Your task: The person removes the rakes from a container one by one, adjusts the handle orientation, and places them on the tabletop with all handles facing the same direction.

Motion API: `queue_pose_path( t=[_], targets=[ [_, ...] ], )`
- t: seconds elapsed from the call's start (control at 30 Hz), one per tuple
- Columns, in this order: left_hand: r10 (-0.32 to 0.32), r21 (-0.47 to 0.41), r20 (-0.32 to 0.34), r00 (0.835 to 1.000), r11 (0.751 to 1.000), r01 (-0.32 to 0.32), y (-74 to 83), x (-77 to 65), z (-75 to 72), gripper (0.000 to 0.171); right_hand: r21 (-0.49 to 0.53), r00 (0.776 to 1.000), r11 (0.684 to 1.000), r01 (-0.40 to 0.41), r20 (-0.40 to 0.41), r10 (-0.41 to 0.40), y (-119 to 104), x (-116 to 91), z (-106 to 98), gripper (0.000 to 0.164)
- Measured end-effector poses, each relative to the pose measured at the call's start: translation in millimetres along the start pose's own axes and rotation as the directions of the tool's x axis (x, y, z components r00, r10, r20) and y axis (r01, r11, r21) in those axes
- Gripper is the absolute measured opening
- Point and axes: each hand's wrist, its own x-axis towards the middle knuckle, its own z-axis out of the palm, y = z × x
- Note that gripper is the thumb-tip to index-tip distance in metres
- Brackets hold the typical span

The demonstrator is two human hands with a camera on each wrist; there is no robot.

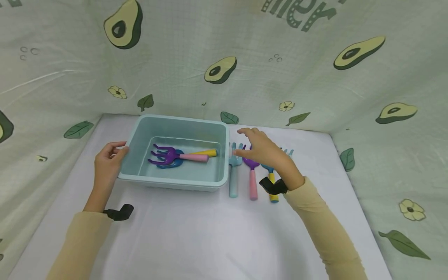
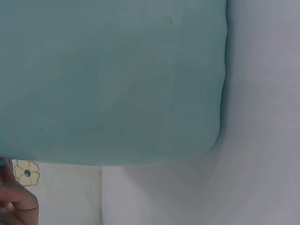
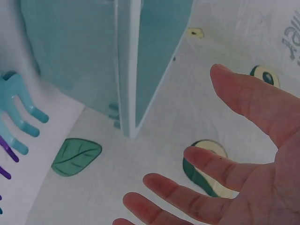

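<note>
A light blue-green plastic basin (image 1: 171, 183) sits on the white table. My left hand (image 1: 109, 160) pinches its left rim; the left wrist view shows the basin's outer wall (image 2: 112, 84) and part of the curled fingers (image 2: 18, 197). Inside the basin lie a purple toy hand rake with a pink handle (image 1: 194, 157) and, partly under it, a blue tool with a yellow handle (image 1: 210, 153). My right hand (image 1: 260, 147) hovers just right of the basin, fingers spread and holding nothing. In the right wrist view its fingers (image 3: 206, 204) are apart from the basin rim (image 3: 129, 70).
Right of the basin lie a light blue rake (image 1: 233, 181), a purple tool with a pink handle (image 1: 253, 184) and a blue tool with a yellow handle (image 1: 273, 190). My right hand and wrist partly cover them. An avocado-print cloth (image 1: 175, 77) rises behind the table.
</note>
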Motion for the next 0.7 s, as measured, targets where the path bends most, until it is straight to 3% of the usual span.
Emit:
queue_pose_path(
  t=[0.47, 0.7],
  targets=[
    [0.004, -0.019, -0.002, 1.000, 1.000, -0.005, -1.6, -1.5, -1.4, 0.039, -0.099, 0.994, 0.993, 0.062, 0.097, -0.052, -46, 35, 13, 0.067],
    [0.015, -0.027, -0.018, 1.000, 1.000, -0.015, -1.5, -2.1, -1.5, 0.038, -0.097, 0.988, 0.992, 0.077, 0.144, -0.063, -62, 51, 23, 0.061]
  ],
)
